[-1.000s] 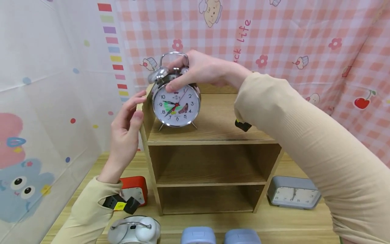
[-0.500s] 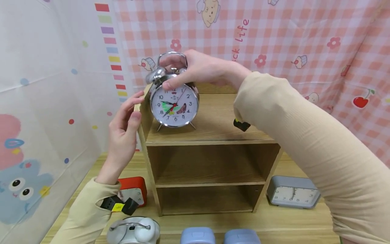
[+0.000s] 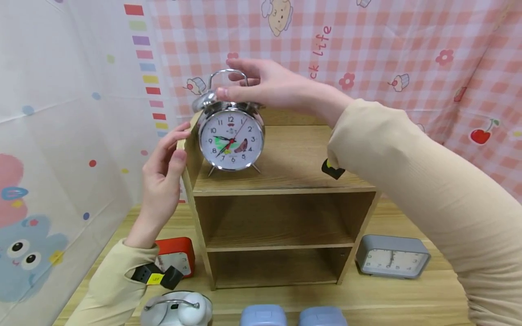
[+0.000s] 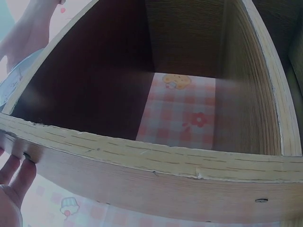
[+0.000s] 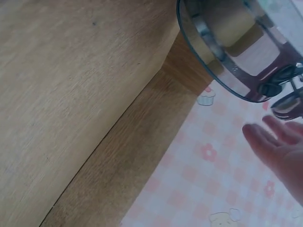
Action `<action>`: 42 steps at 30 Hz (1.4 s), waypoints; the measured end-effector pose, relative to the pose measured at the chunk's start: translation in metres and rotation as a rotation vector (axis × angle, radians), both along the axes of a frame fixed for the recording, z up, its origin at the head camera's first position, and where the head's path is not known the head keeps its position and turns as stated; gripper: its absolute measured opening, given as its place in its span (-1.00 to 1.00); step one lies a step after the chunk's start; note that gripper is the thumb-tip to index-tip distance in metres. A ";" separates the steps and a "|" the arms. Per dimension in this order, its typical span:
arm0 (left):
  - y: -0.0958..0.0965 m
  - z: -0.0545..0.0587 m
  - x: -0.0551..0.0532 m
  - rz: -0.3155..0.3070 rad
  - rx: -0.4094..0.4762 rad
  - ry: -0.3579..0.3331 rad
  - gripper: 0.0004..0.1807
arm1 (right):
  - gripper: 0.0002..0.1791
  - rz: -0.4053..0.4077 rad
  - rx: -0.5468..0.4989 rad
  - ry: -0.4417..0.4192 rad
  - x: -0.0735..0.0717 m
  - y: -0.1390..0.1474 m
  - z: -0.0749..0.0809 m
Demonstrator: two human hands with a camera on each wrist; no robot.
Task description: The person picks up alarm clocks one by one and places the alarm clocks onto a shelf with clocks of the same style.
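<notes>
A twin-bell alarm clock (image 3: 231, 140) with a silver case and white dial stands at the left end of the wooden shelf unit's top board (image 3: 293, 174). My right hand (image 3: 271, 86) is at the clock's bells and carrying handle, its fingers loosely extended behind the handle and its thumb over the bells. In the right wrist view the fingers (image 5: 277, 142) show apart from the silver bell. My left hand (image 3: 163, 174) rests its fingertips against the outer left side panel of the shelf unit (image 3: 281, 219); the left wrist view also shows those fingers (image 4: 21, 182) at the panel.
On the table, a red clock (image 3: 179, 253) stands left of the unit and a grey clock (image 3: 393, 256) right of it. A white twin-bell clock (image 3: 191, 310) and two pale blue clocks (image 3: 263, 314) line the front. Patterned cloth (image 3: 387, 54) hangs behind.
My right hand has loosened from the clock and lifted slightly up and to the right; its thumb has left the dial's top. The clock stays standing. My left hand keeps its place.
</notes>
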State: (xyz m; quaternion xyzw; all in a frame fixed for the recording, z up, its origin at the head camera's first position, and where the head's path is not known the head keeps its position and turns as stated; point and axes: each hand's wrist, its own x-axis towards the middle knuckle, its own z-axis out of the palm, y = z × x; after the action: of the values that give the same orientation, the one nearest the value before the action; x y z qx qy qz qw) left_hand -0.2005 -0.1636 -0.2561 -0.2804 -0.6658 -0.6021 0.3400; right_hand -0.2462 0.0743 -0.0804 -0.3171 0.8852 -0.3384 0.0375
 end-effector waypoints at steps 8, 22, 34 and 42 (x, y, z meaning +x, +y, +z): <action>-0.001 0.001 0.003 0.001 0.000 -0.007 -0.47 | -0.09 -0.098 -0.089 0.080 0.023 0.015 0.002; -0.012 0.008 0.009 0.015 -0.079 -0.029 -0.55 | -0.24 -0.155 -0.152 0.201 0.066 0.059 -0.002; -0.042 0.015 0.029 0.059 -0.232 -0.139 -0.32 | -0.31 -0.238 -0.158 0.322 0.093 0.092 -0.017; -0.057 -0.002 0.040 0.140 -0.381 -0.146 -0.26 | -0.28 -0.347 -0.157 0.408 0.106 0.124 -0.042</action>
State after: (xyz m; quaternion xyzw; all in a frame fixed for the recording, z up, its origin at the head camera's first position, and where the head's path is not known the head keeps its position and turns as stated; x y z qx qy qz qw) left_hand -0.1607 -0.2203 -0.2583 -0.2484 -0.8083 -0.4588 0.2729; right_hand -0.1399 0.1979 -0.1227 -0.2244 0.8866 -0.3364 -0.2245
